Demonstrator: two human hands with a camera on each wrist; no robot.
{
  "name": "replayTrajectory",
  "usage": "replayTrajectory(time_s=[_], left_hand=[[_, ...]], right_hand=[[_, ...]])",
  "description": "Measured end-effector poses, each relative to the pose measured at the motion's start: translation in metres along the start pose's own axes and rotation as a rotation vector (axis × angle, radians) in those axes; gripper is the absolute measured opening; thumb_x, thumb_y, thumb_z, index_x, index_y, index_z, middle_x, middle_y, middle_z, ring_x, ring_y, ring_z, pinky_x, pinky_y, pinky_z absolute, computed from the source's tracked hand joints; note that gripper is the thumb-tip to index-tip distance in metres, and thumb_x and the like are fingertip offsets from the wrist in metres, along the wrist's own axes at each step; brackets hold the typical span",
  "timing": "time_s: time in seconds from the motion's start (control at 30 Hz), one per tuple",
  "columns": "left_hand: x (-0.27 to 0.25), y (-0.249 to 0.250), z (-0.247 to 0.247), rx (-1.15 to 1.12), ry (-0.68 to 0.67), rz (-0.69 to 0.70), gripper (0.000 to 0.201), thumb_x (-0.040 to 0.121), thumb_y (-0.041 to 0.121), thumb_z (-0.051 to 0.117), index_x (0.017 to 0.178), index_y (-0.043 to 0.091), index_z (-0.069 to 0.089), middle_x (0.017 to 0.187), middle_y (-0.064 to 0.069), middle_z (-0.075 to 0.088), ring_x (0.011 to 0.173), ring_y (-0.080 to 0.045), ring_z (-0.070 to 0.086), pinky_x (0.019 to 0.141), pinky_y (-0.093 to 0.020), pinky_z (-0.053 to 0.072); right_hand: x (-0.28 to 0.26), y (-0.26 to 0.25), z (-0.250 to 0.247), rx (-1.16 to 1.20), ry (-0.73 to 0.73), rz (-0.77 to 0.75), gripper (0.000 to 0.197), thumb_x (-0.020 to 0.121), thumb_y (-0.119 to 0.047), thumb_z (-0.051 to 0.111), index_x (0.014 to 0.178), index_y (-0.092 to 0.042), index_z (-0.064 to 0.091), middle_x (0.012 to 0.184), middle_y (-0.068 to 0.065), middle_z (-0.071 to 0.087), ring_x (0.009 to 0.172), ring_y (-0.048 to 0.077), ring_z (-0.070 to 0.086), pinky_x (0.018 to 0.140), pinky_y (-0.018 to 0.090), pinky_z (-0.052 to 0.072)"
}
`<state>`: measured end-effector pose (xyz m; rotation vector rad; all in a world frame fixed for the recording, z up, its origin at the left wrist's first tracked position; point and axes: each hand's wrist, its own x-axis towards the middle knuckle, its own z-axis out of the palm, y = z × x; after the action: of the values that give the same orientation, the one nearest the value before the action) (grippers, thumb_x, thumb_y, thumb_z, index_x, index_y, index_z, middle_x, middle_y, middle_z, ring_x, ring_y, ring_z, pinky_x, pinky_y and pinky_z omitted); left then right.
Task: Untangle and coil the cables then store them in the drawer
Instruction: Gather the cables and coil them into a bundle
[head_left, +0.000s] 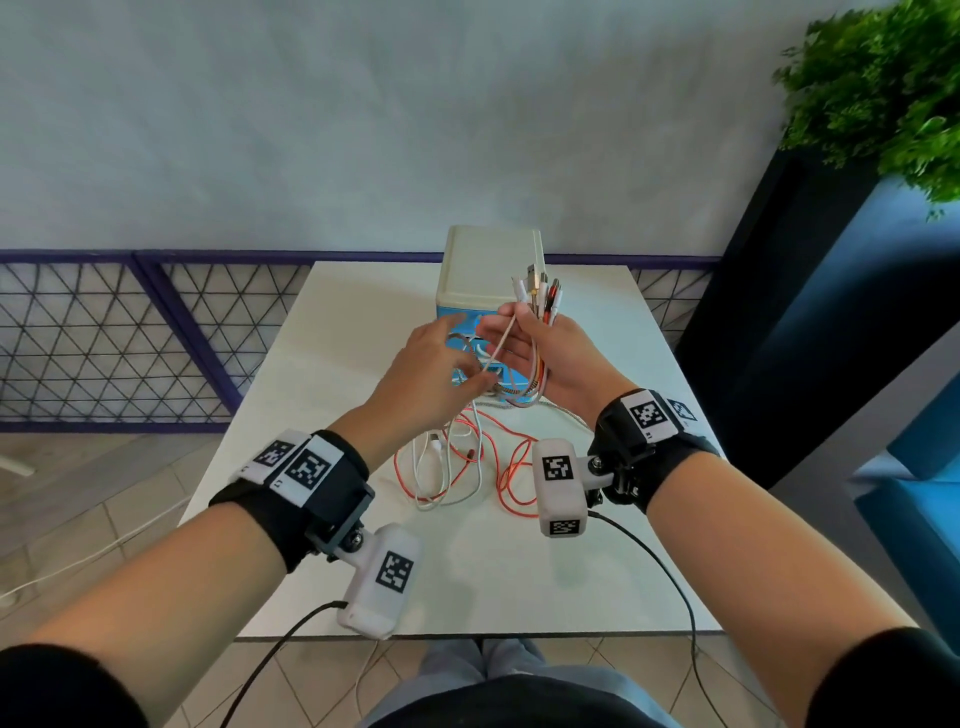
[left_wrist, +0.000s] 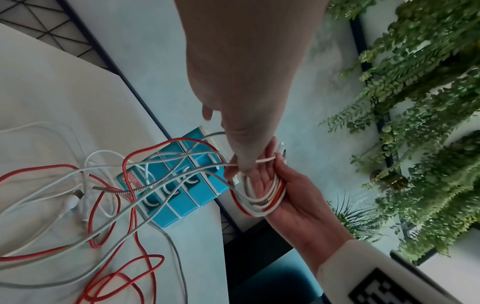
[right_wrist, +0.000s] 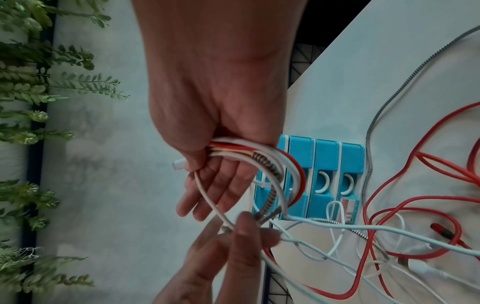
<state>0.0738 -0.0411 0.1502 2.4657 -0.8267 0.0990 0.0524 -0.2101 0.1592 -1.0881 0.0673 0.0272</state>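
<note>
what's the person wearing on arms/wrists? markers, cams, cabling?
Forearms are bare; dark sleeves show near the elbows. Each wrist has a black strap with white plates bearing black-and-white square fiducial tags: left wrist band, right wrist band. A white tagged camera pod hangs below each: left pod, right pod. A thin black cable trails from each pod.

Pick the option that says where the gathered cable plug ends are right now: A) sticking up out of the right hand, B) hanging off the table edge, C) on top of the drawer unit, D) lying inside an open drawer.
A: the plug ends fan upward from the right hand, which grips the cable bundle.
</note>
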Motion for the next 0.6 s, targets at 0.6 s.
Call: replayTrajectory(time_s=[0.6], left_hand=[[0.038,0.017,-0.019,-0.59,0.37,-0.069,0.01,0.08,0.021,0.071,0.087,0.018,0.066,0.085,0.006,0.067,0.08,-0.009,0.065,0.076,-0.025,0.055]], right_hand=[[-0.004,0.0,0.012,-0.237,-0.045,0.089,0.022,0.102,-0.024,0.043,0.1,-0.011,0.06,0.07,-0.001,0.048,0.06,0.008,0.05,0.05,0.02,0.046]])
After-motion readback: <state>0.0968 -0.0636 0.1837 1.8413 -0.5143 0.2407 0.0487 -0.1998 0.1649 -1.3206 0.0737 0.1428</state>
